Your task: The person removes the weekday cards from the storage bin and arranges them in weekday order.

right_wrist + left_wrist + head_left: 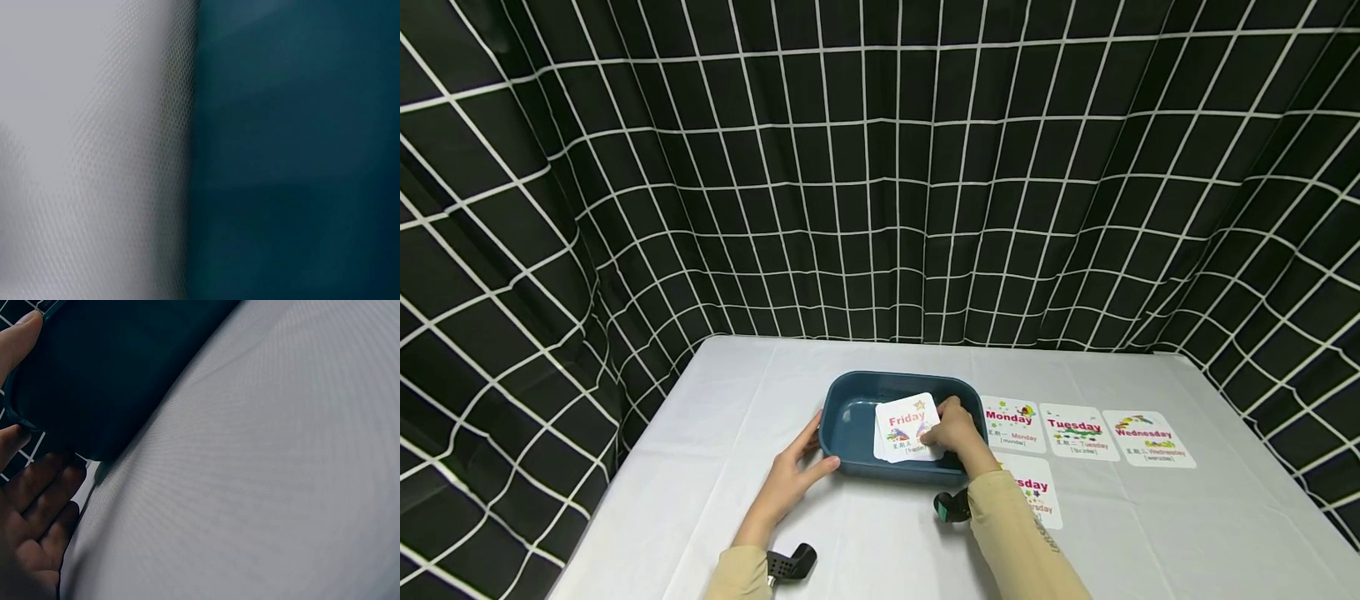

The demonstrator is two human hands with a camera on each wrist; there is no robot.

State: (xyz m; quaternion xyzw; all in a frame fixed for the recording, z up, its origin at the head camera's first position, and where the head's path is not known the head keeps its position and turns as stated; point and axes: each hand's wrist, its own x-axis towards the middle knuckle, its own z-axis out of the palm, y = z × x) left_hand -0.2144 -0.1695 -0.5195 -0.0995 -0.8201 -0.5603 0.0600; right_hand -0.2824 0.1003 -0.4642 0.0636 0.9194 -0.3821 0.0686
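Observation:
A dark blue plastic bin (850, 417) stands on the table. My left hand (786, 483) rests against its left end, thumb at the near corner and fingers along the side. In the left wrist view the thumb (22, 337) touches the rim and the lower fingers lie relaxed. My right hand (957, 432) reaches inside the bin and pinches a small stack of cards by the right edge, thumb on top. The uppermost is the Friday card (902, 421); the fingers beneath are hidden. Only bin wall and cloth fill the right wrist view.
Right of the bin lie a Monday card (1015, 429), a Tuesday card (1078, 433) and a Wednesday card (1150, 440) in a row. Below Monday, a card ending in "sday" (1037, 487) is partly covered by the right sleeve. White cloth (700, 433) covers the table; a gridded black curtain (895, 208) surrounds it.

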